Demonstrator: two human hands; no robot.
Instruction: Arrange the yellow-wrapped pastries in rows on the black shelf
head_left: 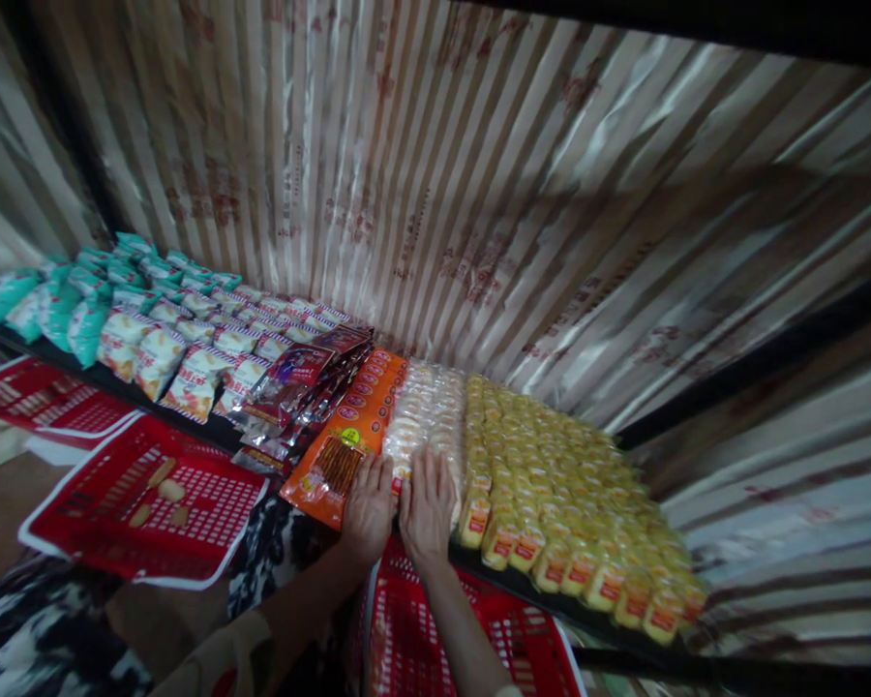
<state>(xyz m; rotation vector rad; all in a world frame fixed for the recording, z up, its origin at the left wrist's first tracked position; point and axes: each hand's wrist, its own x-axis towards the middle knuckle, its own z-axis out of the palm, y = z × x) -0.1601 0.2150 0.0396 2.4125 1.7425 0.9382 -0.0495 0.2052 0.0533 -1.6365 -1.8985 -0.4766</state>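
Note:
Both my hands rest at the front of the rows of clear-wrapped pale snacks (427, 407). My left hand (368, 508) lies flat with its fingers stretched forward, between the orange snack bags (338, 455) and the pale packs. Close beside it, my right hand (428, 503) lies on the front pale packs, fingers extended and touching them. Neither hand is closed around anything. Just right of my right hand stand rows of yellow wrapped cakes (552, 484) with red labels. Left of the orange bags lies a stack of dark red snack bags (297, 387).
Farther left on the black shelf are white snack bags (195, 378) and teal snack bags (87, 300). Below the shelf are a red basket (225, 523) with several loose pieces, another red basket (15, 387), and one under my forearms (523, 610). Striped sheeting (377, 194) hangs behind.

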